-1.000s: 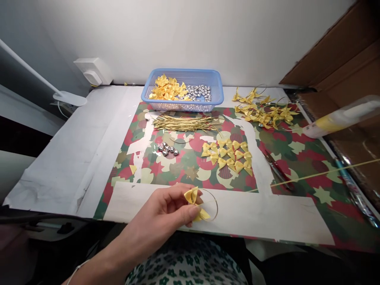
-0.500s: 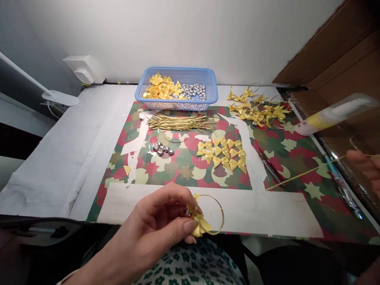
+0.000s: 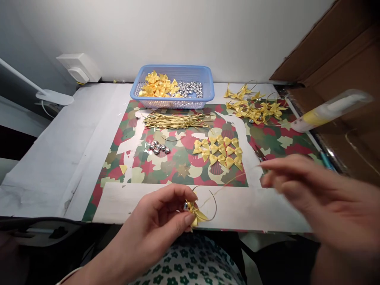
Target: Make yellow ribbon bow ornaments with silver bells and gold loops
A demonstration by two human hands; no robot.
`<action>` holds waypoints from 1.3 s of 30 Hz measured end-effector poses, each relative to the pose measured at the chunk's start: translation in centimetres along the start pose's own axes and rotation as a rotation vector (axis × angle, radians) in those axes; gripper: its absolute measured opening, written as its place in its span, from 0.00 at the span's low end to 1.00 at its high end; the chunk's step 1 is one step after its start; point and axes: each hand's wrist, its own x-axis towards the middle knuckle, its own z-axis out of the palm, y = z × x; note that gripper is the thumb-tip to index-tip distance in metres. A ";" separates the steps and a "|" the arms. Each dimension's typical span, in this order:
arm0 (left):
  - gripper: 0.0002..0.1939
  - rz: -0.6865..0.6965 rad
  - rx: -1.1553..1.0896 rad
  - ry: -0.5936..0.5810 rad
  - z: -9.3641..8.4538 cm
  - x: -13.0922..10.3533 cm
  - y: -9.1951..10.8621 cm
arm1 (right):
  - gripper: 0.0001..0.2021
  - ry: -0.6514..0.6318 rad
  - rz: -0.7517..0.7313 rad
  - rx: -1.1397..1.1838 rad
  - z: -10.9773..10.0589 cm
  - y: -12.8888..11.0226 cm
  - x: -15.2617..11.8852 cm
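My left hand [image 3: 166, 221] is closed in a pinch on a yellow ribbon bow [image 3: 197, 217], low over the near edge of the table. A silver bell [image 3: 186, 206] peeks out between the fingers, and a loop of thin gold cord [image 3: 215, 204] rises from the bow. My right hand [image 3: 314, 194], smeared by motion, is at the right with its fingertips together on a fine yellowish thread [image 3: 227, 183] that runs to the bow. Nearest ahead lie several yellow bows [image 3: 218, 149] in rows and a small cluster of silver bells [image 3: 158, 147].
A blue basket [image 3: 172, 103] at the back holds yellow bows and silver bells. Before it lies a bundle of gold cords [image 3: 175, 120]. Finished-looking bows with loops [image 3: 258, 109] lie back right, beside a glue bottle [image 3: 329, 113]. Metal scissors or tweezers [image 3: 259, 153] are partly hidden.
My right hand has come in from the far right toward the bow, and the thread's visible stretch is shorter. My left hand keeps its pinch on the bow.
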 end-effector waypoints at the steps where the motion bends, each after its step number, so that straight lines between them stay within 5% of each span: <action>1: 0.05 0.013 0.037 0.011 0.1 -0.1 0.0 | 0.11 -0.153 -0.041 -0.003 1.5 -1.2 0.1; 4: 0.09 0.051 0.140 0.018 0.2 -0.4 0.1 | 0.11 -0.374 -0.022 0.075 4.4 -2.7 0.3; 8: 0.04 0.116 0.244 0.023 0.3 -0.6 0.2 | 0.06 -0.505 0.081 0.223 5.6 -2.3 0.2; 18: 0.05 0.168 0.352 0.044 0.5 0.0 -0.3 | 0.15 -0.353 0.086 0.251 5.5 -2.8 0.1; 24: 0.11 0.265 0.465 0.056 0.6 0.3 -0.1 | 0.12 -0.221 0.043 0.212 7.0 -4.3 -1.6; 31: 0.10 0.018 0.028 -0.028 0.5 0.8 -0.1 | 0.08 -0.124 -0.398 -0.138 9.2 -4.9 -3.9; 36: 0.07 -0.056 -0.055 0.004 0.6 1.1 0.0 | 0.08 -0.172 -0.349 -0.059 9.3 -4.2 -3.3; 39: 0.08 -0.048 -0.014 -0.004 0.7 1.1 0.0 | 0.18 -0.126 -0.297 -0.090 9.2 -3.8 -3.2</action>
